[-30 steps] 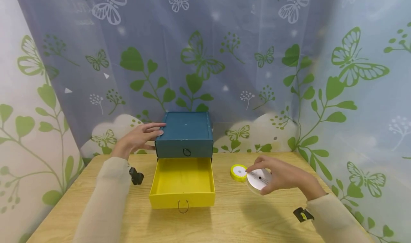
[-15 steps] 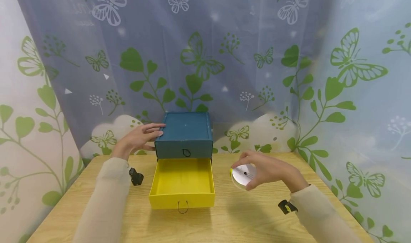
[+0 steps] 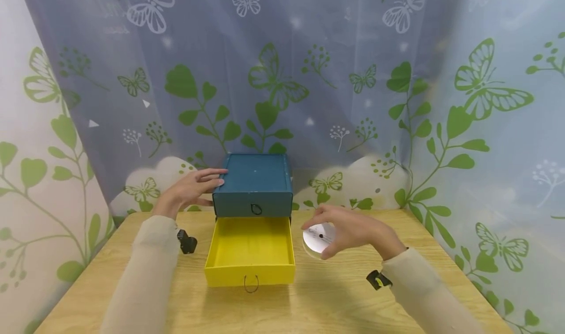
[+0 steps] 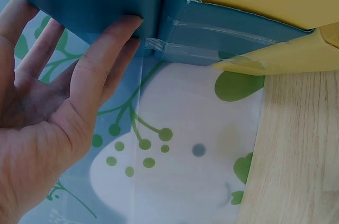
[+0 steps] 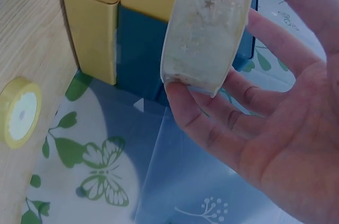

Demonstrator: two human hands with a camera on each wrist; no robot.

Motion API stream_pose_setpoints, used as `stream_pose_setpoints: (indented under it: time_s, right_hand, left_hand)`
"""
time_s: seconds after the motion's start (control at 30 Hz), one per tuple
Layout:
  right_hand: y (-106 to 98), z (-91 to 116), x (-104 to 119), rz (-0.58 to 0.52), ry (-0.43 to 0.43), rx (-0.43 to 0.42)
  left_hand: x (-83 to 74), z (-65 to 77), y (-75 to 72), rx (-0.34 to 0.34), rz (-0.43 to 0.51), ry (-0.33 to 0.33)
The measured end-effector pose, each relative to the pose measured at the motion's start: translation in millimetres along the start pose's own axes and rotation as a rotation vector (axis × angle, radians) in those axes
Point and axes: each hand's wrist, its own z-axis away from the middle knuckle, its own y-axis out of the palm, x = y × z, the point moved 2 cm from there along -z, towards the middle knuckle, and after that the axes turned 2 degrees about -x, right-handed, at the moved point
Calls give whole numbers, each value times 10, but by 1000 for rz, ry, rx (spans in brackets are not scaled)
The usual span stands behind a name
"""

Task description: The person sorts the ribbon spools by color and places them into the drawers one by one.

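A small blue chest of drawers (image 3: pixel 256 172) stands at the back of the table, its lower yellow drawer (image 3: pixel 250 276) pulled out and bare inside. My left hand (image 3: pixel 187 191) rests against the chest's upper left side, fingertips on the top edge. In the left wrist view, that hand's fingers (image 4: pixel 87 75) lie fairly straight along the blue side. My right hand (image 3: pixel 350 230) holds a white ribbon spool (image 3: pixel 314 241) by its rim, between thumb and fingers, just right of the drawer. Small stars show on the spool's pale ribbon (image 5: pixel 204 28) in the right wrist view.
A yellow ribbon roll (image 5: pixel 22 113) lies on the table in the right wrist view; the right hand hides it from the head view. Patterned cloth (image 3: pixel 335 103) hangs behind and beside the wooden table (image 3: pixel 335 304). A thin loop handle (image 3: pixel 251 285) sticks out from the drawer front.
My right hand has carried the white ribbon spool leftward, across the yellow roll and close to the open drawer. The left hand and the chest have stayed where they were.
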Motion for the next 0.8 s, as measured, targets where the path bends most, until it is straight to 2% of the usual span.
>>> stream_pose_setpoints:
  time_s: [0.6,0.8]
  right_hand:
    - [78,-218,212,9,-27,32]
    - [105,-247,267,14,-7,34]
  left_hand:
    - [9,-17,-9,-10,-2,-5]
    - [9,-13,-3,-7,2,-4]
